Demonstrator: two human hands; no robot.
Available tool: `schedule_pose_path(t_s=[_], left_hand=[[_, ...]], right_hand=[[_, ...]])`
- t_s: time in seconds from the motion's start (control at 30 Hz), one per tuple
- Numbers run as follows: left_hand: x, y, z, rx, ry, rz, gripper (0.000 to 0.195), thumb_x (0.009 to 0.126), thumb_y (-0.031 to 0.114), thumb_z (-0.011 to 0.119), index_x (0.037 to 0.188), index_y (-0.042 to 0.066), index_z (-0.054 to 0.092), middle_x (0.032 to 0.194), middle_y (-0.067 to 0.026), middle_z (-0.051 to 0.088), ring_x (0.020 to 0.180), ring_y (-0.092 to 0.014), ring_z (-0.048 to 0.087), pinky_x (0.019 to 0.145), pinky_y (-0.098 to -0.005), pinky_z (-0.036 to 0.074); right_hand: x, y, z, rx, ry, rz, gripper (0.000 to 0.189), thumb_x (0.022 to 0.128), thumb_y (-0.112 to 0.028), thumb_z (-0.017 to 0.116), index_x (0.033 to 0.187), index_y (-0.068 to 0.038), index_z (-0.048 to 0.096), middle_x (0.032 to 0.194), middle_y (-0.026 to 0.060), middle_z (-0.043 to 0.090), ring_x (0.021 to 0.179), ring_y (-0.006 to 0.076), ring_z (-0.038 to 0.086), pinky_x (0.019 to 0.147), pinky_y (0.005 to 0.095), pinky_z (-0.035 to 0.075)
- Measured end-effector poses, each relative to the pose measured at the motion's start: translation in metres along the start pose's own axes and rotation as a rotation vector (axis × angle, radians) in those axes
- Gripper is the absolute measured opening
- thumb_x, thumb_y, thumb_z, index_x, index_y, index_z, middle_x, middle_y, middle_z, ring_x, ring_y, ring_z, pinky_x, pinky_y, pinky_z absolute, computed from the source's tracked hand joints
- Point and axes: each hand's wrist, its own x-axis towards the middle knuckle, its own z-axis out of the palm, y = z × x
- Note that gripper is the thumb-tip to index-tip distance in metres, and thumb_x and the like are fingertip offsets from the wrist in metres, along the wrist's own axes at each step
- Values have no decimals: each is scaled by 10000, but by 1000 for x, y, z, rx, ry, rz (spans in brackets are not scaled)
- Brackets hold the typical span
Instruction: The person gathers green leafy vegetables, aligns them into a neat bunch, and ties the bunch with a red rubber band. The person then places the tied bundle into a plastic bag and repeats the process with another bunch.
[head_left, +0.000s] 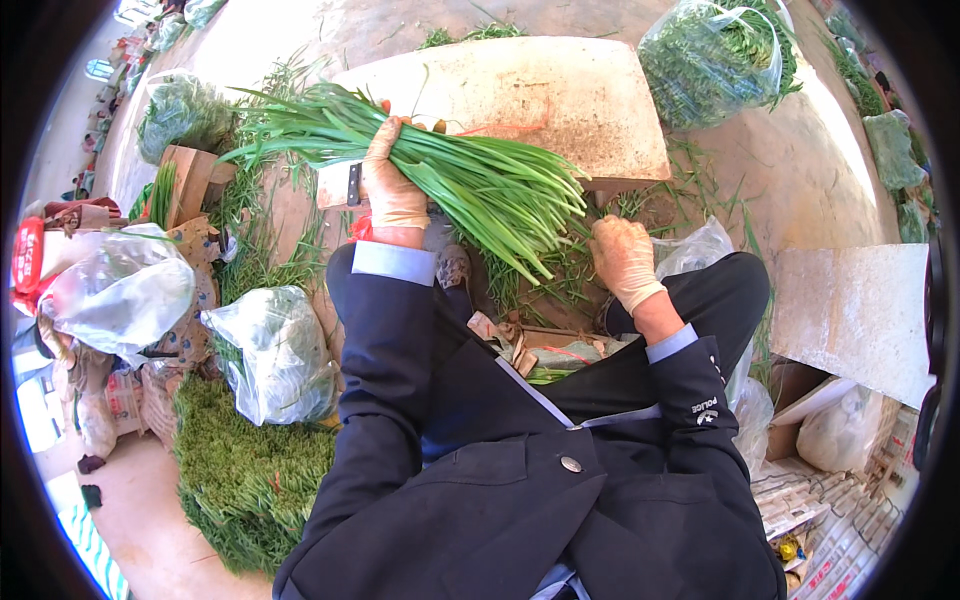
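Observation:
A fanned bunch of garlic chives (495, 172) hangs over the near edge of a low, white-topped bench (540, 90). My left hand (394, 176), in a thin pale glove, grips the bunch, with leaf tips to the left and pale stem ends pointing right. Just right of those stem ends is my right hand (624, 259), also gloved, its fingers curled closed and apart from the bunch. Its fingertips are partly hidden, and nothing can be made out in them. On the bench lies a thin red string (517, 129). A black metal bracket (354, 184) shows beside my left wrist.
Loose chive leaves (525, 277) litter the floor around my feet. Bagged greens stand at the back right (712, 64) and back left (184, 116). Densely packed chives (247, 472) and a plastic bag (277, 356) are at my left. A pale board (855, 315) stands right.

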Motion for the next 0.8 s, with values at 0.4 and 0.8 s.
schedule_pose_path(t_s=[0.4, 0.8], left_hand=[[-9, -1, 9, 10, -50, 36, 491, 983, 139, 723, 1452, 154, 581, 953, -17, 724, 905, -218, 714, 1100, -642, 536], [-14, -9, 12, 29, -39, 0, 484, 983, 142, 731, 1443, 138, 581, 941, -12, 704, 887, -213, 701, 1077, -627, 554]], right_hand=[[-7, -27, -48, 528, 318, -88, 290, 944, -393, 787, 1035, -119, 764, 787, 126, 739, 741, 346, 738, 655, 455, 567], [3, -25, -15, 581, 385, 84, 166, 959, -294, 740, 922, -132, 748, 753, 144, 739, 719, 368, 742, 646, 492, 571]])
